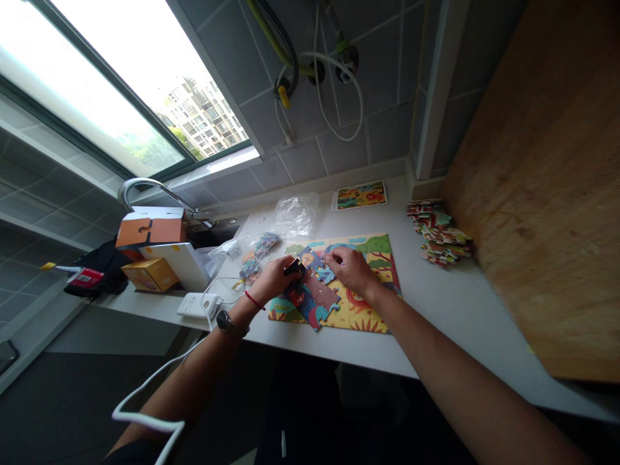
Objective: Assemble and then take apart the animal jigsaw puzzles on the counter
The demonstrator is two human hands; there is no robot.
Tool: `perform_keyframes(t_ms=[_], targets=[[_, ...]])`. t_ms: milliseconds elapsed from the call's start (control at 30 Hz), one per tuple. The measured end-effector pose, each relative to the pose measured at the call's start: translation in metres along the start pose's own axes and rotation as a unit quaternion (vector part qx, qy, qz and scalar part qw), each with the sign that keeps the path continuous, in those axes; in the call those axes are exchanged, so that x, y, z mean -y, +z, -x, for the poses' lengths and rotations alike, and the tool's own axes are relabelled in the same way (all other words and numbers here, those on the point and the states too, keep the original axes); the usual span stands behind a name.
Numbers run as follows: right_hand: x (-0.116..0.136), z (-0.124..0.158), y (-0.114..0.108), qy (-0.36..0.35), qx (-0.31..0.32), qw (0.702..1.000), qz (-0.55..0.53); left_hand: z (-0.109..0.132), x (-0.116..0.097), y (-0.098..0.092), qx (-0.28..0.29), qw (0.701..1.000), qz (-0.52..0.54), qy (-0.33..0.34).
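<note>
My left hand (277,279) is closed on a small dark jigsaw piece (293,267), held over the left part of a colourful puzzle. My right hand (352,270) reaches over the middle, thumb and fingers pinched together on a jigsaw piece whose shape is mostly hidden. Beneath both hands, a partly joined section of jigsaw pieces (320,294), with brown, red and blue parts, lies on top of a yellow animal puzzle (371,318). My right hand and forearm cover part of that yellow picture.
Stacked jigsaw pieces (438,236) stand on the right, beside a wooden board (542,213). A picture card (359,195) and clear plastic bag (294,214) lie behind. Bagged pieces (266,244), a white power strip (199,305), boxes (151,274) and a faucet (159,187) are left. A white cable (148,420) crosses my left forearm.
</note>
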State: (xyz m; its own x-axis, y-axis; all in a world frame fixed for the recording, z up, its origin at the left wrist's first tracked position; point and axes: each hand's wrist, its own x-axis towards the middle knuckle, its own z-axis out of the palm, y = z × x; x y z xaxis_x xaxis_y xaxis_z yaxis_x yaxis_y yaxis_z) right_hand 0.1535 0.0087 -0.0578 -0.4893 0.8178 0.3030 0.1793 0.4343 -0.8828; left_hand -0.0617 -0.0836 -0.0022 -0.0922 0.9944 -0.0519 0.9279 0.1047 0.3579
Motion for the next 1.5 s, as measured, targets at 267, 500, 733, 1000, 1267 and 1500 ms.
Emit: perform_keyframes(t_ms=[267,500,733,1000,1267,1500], targets=[[0.001,0.000,0.000,0.008,0.003,1.000,0.006,-0.006,0.011,-0.008,-0.055,0.998,0.009,-0.036],[0.000,0.000,0.001,0.006,0.009,1.000,0.010,-0.005,0.021,-0.026,-0.037,0.995,0.076,-0.051],[0.002,0.000,0.000,0.012,0.005,1.000,0.006,-0.003,0.015,-0.047,-0.039,0.989,0.135,-0.043],[0.005,-0.001,-0.004,0.054,-0.010,0.994,-0.094,-0.016,-0.020,-0.089,-0.066,0.986,0.151,-0.025],[0.012,-0.001,-0.009,0.199,0.036,0.895,-0.398,-0.028,-0.044,-0.106,-0.047,0.970,0.239,-0.004],[0.015,0.000,-0.014,0.244,0.085,0.798,-0.544,-0.042,-0.079,-0.103,-0.041,0.956,0.288,0.023]])
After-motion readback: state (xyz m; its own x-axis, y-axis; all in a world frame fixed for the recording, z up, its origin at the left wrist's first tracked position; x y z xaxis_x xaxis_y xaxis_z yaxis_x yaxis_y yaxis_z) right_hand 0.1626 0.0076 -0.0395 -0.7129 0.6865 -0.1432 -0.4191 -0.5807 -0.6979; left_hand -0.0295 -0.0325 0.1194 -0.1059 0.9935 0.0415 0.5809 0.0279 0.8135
